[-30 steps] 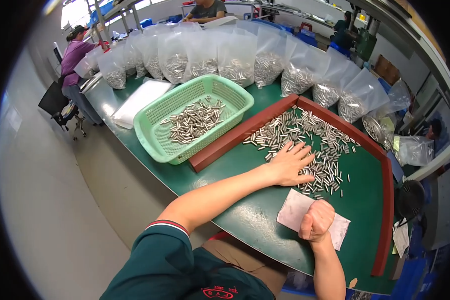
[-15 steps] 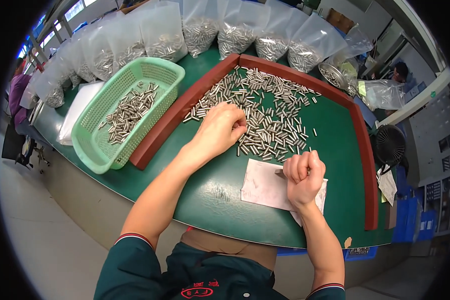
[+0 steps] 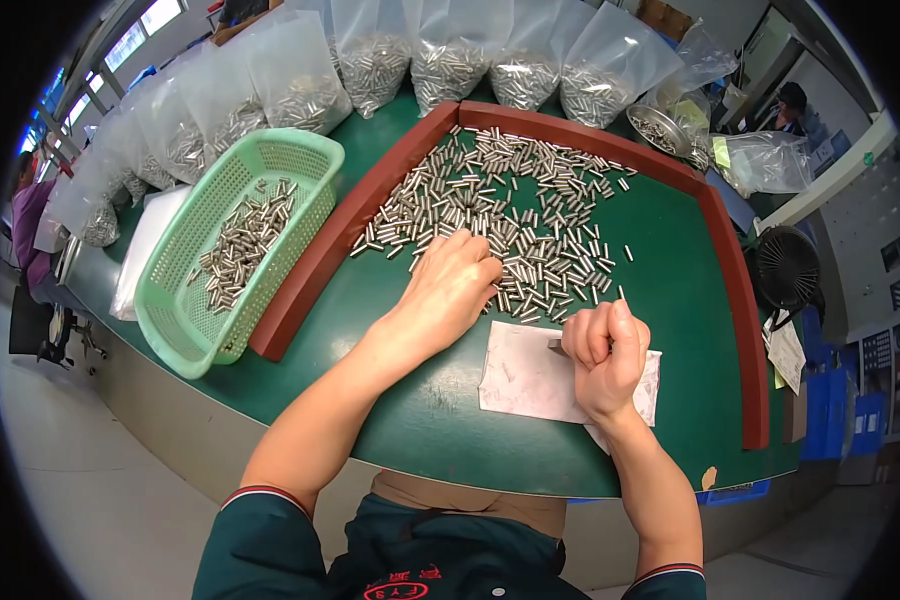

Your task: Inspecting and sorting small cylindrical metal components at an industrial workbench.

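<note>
Many short silvery metal pins point(image 3: 555, 265) lie loose across the green tabletop. At the near edge of this pile is my left hand point(image 3: 450, 290), palm down with curled fingers; its fingertips and anything between them are hidden. My right hand point(image 3: 608, 360) is closed in a fist above a smudged white sheet point(image 3: 515, 385). A small grey metal piece point(image 3: 556, 346) sticks out of the fist on its left side; most of it is hidden. One pin point(image 3: 621, 293) shows just past the right thumb, and I cannot tell whether it touches.
A dark red wooden border point(image 3: 580, 137) frames the pins on three sides. Left of it stands a green basket point(image 3: 315, 150) holding more pins. Clear bags point(image 3: 450, 65) of pins line the back, beside a metal bowl point(image 3: 660, 130). A black fan point(image 3: 785, 265) stands at right.
My left hand has shifted slightly nearer along the pile's edge, its fingers lower toward the pins. The right fist stays over the sheet. The whole view has turned a little.
</note>
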Tool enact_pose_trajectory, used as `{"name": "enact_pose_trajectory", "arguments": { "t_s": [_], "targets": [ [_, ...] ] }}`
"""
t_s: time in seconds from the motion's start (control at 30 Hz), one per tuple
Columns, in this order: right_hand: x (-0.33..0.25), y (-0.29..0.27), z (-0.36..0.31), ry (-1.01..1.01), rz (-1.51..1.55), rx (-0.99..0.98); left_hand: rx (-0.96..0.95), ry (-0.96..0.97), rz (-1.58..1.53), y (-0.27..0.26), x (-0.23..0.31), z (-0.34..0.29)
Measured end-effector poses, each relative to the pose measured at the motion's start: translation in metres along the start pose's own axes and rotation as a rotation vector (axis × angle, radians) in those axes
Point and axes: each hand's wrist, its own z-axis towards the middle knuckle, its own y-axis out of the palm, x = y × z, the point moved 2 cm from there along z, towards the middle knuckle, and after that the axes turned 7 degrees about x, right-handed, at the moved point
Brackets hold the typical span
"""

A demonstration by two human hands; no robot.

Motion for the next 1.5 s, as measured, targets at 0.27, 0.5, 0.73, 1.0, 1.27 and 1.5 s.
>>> {"name": "enact_pose_trajectory", "arguments": {
  "t_s": [0.27, 0.5, 0.73, 1.0, 1.27, 1.5],
  "targets": [
    [-0.001, 0.000, -0.003, -0.023, -0.058, -0.010, 0.056, -0.181, -0.453, 0.003, 0.003, 0.006],
    [0.001, 0.000, -0.003, -0.024, -0.044, 0.005, -0.147, -0.849, -1.529, 0.010, 0.007, 0.001],
    [0.000, -0.002, -0.001, 0.000, -0.010, 0.038, -0.148, -0.912, -1.545, 0.013, 0.005, 0.001],
    [-0.001, 0.000, 0.000, 0.016, -0.040, 0.067, -0.180, -1.000, -1.520, 0.010, 0.005, 0.001],
    [-0.001, -0.002, 0.001, 0.026, 0.027, 0.058, -0.104, -1.019, -1.586, 0.010, 0.004, 0.003],
    [-0.001, -0.002, 0.001, 0.035, 0.018, 0.052, -0.062, -0.680, -0.829, 0.007, 0.008, 0.005]
  ]
}}
